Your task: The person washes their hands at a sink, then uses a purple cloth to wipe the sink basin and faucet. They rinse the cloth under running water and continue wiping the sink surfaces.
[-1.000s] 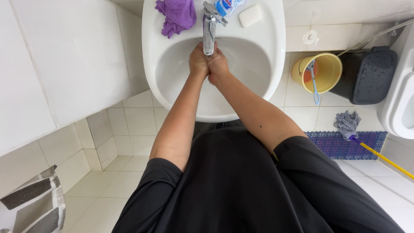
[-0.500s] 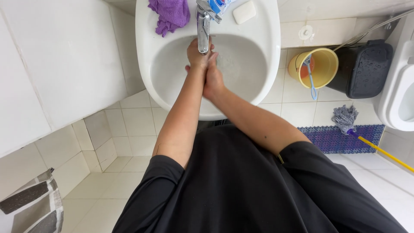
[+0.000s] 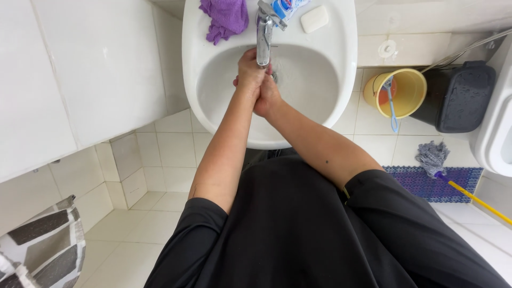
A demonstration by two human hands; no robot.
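Left hand: my left hand is clasped over the right, under the chrome tap spout.
Right hand: my right hand is pressed against the left, holding nothing else.
Basin: both hands sit inside the white ceramic washbasin.
Rim: a crumpled purple cloth and a white soap bar lie beside the tap.

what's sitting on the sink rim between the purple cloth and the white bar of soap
In the head view, the chrome faucet stands between the purple cloth and the soap bar, with a blue-and-white package beside it.

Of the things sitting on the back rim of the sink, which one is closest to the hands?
The purple cloth, left of the tap. The white soap bar lies farther off, right of the tap, from the clasped left hand and right hand.
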